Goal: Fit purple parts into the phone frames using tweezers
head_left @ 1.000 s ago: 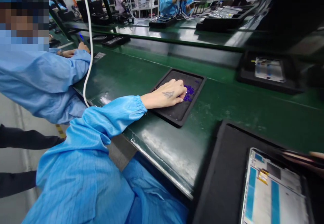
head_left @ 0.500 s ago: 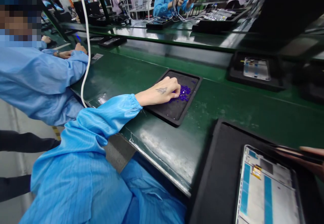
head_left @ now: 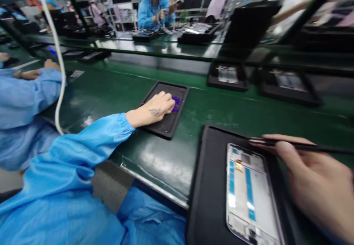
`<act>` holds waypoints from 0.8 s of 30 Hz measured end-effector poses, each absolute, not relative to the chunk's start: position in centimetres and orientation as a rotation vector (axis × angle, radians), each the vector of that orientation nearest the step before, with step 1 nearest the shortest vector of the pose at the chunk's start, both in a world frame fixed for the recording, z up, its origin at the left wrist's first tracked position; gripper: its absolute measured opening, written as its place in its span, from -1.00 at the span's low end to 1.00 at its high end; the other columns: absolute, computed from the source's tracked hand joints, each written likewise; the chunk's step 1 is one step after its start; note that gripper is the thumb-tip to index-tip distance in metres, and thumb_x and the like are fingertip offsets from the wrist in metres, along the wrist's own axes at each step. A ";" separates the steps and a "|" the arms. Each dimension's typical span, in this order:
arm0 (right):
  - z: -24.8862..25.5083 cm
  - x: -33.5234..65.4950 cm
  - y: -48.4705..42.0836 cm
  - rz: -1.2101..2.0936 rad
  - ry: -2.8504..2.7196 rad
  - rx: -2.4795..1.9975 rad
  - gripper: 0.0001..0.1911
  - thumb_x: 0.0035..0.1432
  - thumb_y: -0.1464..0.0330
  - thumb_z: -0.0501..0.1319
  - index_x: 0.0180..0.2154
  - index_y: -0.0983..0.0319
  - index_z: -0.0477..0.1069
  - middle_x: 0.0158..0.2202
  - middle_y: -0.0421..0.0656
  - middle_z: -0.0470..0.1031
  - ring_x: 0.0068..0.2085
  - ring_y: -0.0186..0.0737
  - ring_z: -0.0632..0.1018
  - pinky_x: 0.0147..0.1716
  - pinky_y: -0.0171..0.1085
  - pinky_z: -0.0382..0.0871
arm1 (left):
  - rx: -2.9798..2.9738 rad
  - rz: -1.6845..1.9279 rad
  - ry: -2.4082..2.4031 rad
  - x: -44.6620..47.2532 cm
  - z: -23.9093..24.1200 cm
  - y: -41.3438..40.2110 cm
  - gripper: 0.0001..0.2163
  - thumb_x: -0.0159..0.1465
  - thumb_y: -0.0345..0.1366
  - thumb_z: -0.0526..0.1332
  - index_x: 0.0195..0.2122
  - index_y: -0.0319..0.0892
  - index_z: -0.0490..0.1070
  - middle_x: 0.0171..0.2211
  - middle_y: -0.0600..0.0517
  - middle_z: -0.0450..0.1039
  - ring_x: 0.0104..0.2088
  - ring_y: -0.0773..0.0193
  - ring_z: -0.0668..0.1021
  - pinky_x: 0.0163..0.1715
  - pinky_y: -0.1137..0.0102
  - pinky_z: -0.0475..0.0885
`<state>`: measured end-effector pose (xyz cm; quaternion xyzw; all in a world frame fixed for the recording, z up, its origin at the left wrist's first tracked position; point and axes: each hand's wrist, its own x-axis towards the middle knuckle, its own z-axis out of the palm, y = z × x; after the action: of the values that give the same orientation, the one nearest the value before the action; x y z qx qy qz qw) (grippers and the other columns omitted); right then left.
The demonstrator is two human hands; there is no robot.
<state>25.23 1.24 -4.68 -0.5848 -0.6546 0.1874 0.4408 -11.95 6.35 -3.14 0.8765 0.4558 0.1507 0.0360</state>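
My left hand [head_left: 156,108] reaches over a small black tray [head_left: 163,128], its fingers curled and closed at a pile of small purple pieces [head_left: 176,104]. The fingertips are hidden, so what they pinch cannot be made out. My right hand [head_left: 312,175] grips dark tweezers [head_left: 287,142], their tips pointing left over the far edge of a larger black tray [head_left: 210,186]. In that tray lies a silver phone frame [head_left: 257,193] with blue strips and a small gold-coloured flex piece [head_left: 239,166] near its top.
A green workbench [head_left: 149,152] runs across the view. Two black trays with phone frames [head_left: 227,74] stand farther back, below a raised shelf. A white cable [head_left: 56,53] hangs at the left, by a co-worker's blue sleeve [head_left: 27,97]. Another person [head_left: 155,12] works opposite.
The view has swung to the right. My right hand with the tweezers has come well into the picture. My left hand stays at the purple pieces.
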 end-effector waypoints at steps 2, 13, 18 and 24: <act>-4.6 25.0 1.0 0.652 -1.500 -1.421 -0.60 0.20 -0.03 0.25 -0.20 0.13 0.58 -0.25 -0.08 0.65 -0.20 -0.02 0.66 -0.18 -0.11 0.55 | 2.715 0.537 1.366 -11.3 -2.4 5.6 -0.88 0.36 -0.50 0.01 -0.28 -0.20 0.28 -0.27 -0.02 0.34 -0.26 0.23 0.34 -0.18 0.33 0.24; -2.8 24.5 -0.7 0.731 -1.308 -1.004 -0.75 0.25 0.12 0.30 -0.16 0.14 0.55 -0.23 -0.13 0.60 -0.16 -0.10 0.63 -0.06 -0.11 0.51 | 1.426 0.661 0.601 1.6 -2.0 1.1 -0.82 0.27 -0.26 0.33 -0.24 -0.30 0.51 -0.36 0.04 0.49 -0.39 0.45 0.47 -0.32 0.50 0.34; -2.2 24.1 -2.4 0.599 -1.489 -1.049 -0.77 0.29 0.12 0.25 -0.20 0.09 0.58 -0.20 -0.16 0.55 -0.30 -0.21 0.56 -0.27 -0.20 0.48 | 1.005 0.655 0.543 2.5 -3.4 0.9 -0.80 0.23 -0.29 0.39 -0.21 -0.33 0.52 -0.35 0.03 0.48 -0.40 0.51 0.47 -0.28 0.54 0.37; -1.8 23.3 -3.4 0.436 -1.706 -1.139 -0.80 0.35 0.20 0.18 -0.24 0.08 0.57 -0.25 -0.20 0.57 -0.25 -0.22 0.58 -0.27 -0.28 0.47 | 0.935 0.675 0.558 2.4 -3.7 0.9 -0.79 0.24 -0.26 0.39 -0.23 -0.34 0.53 -0.38 0.02 0.51 -0.42 0.51 0.50 -0.29 0.56 0.40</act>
<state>23.29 -3.44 -1.77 -0.4707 -0.7051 0.1802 0.4987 2.44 0.89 -3.68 0.4363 0.2605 0.3150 0.8016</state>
